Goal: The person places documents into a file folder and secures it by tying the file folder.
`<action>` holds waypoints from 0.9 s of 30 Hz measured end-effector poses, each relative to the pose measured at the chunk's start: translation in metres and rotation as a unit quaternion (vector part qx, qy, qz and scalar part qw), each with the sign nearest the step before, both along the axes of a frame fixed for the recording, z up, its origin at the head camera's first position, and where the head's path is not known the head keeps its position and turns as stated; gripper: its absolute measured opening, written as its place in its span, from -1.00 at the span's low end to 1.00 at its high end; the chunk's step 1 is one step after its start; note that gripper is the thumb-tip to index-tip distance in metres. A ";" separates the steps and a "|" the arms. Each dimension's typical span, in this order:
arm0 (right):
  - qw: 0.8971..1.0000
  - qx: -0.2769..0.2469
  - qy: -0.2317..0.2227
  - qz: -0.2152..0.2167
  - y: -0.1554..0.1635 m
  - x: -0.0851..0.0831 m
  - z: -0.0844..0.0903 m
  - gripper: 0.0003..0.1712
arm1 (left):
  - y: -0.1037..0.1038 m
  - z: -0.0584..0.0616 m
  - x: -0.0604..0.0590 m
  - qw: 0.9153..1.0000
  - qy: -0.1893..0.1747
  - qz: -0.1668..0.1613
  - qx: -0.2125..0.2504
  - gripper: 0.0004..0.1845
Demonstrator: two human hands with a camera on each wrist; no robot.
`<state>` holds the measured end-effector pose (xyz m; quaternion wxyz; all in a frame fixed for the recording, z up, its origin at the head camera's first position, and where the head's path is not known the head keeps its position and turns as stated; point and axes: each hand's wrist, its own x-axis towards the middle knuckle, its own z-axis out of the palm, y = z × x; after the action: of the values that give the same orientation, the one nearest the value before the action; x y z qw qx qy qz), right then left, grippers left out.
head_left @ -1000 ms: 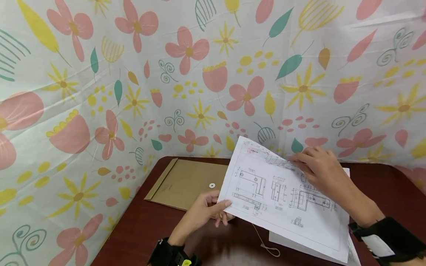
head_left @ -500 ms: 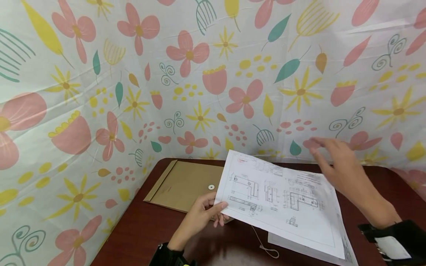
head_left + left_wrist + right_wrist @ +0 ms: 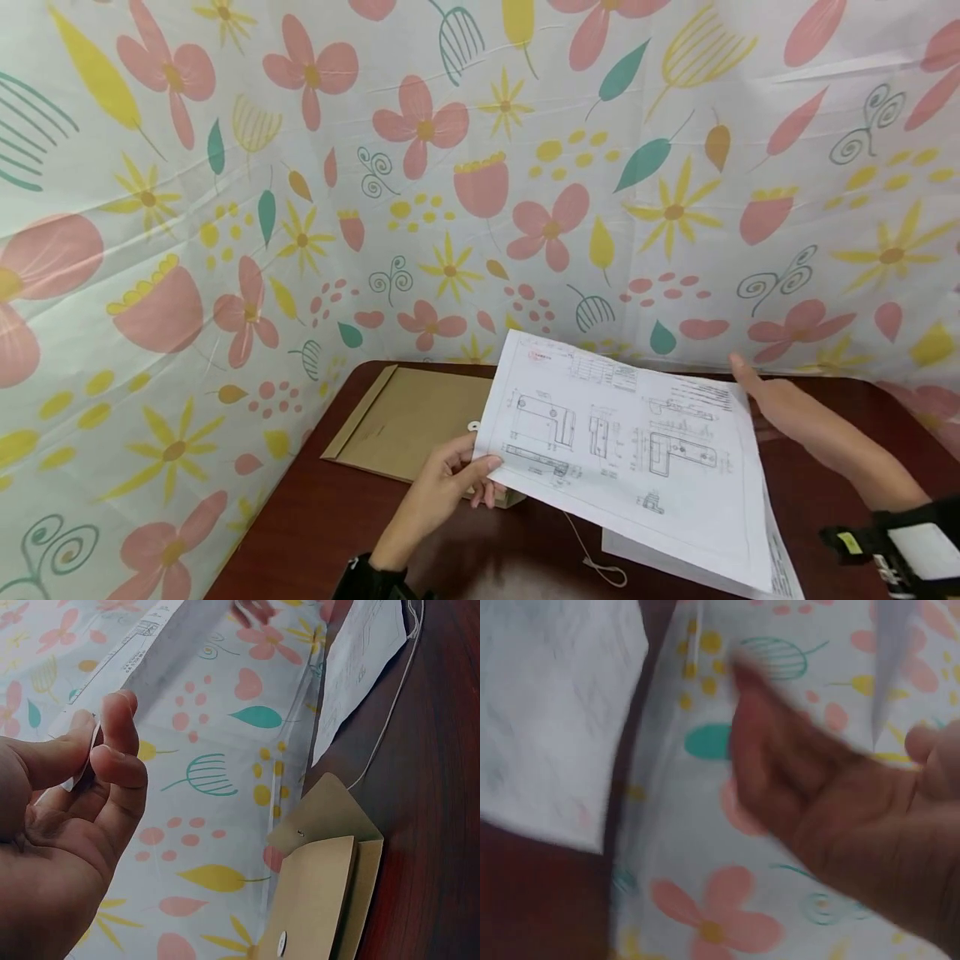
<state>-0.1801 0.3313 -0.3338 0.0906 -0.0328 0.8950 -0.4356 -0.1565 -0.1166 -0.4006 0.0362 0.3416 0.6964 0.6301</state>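
A sheet of technical drawings [image 3: 615, 492], printed with bracket-like outlines and a small red mark, is held tilted above the table. My left hand [image 3: 442, 479] pinches its left edge between thumb and fingers. Beside the sheet's upper right edge is my right hand [image 3: 806, 425], its thumb spread from loosely bent fingers; the right wrist view, though blurred, shows nothing gripped in it. Under the held sheet, more paper [image 3: 652, 560] shows on the table. Behind my left hand lies a brown kraft document envelope [image 3: 420, 417], its pointed flap [image 3: 322, 814] standing open in the left wrist view.
The dark red wooden table [image 3: 292, 542] meets a flower-printed cloth backdrop [image 3: 450, 208] at the back and left. A thin string [image 3: 600, 569] trails across the table near the lower papers. The envelope has a white button [image 3: 281, 943].
My right hand has let go of the sheet's top edge, lifted away, and come down beside its right edge. The sheet has flattened out and shifted slightly left, still in my left hand.
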 end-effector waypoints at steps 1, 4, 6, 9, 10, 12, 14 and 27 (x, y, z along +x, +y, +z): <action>0.999 -0.020 -0.024 0.011 0.000 -0.001 -0.002 -0.01 | 0.000 0.000 0.000 1.000 0.000 -0.001 -0.001 -0.76; 0.996 -0.068 -0.042 0.027 0.002 -0.001 -0.007 -0.17 | 0.000 -0.001 0.000 1.000 -0.011 0.001 -0.009 -0.75; 0.996 -0.086 -0.016 0.024 0.004 -0.001 -0.009 -0.28 | 0.000 -0.002 -0.001 1.000 -0.023 0.004 -0.016 -0.74; 0.995 -0.092 0.033 0.012 0.010 0.000 -0.011 -0.43 | -0.002 -0.003 -0.002 0.998 -0.044 0.016 -0.031 -0.72; 0.995 -0.093 0.047 0.009 0.011 0.000 -0.011 -0.47 | -0.003 -0.004 -0.002 0.998 -0.051 0.020 -0.036 -0.72; 0.994 -0.092 0.067 0.007 0.014 0.001 -0.011 -0.53 | -0.005 -0.006 -0.004 0.996 -0.068 0.027 -0.046 -0.71; 0.993 -0.085 0.086 0.004 0.016 0.002 -0.011 -0.56 | -0.006 -0.007 -0.005 0.994 -0.087 0.032 -0.052 -0.71; 0.988 -0.041 0.147 -0.033 0.012 0.001 -0.010 -0.54 | -0.001 -0.020 -0.016 0.986 -0.151 0.065 -0.040 -0.68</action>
<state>-0.1789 0.3432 -0.3436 -0.0574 -0.0706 0.8805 -0.4652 -0.1725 -0.1181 -0.4206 0.1137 0.1951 0.7283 0.6470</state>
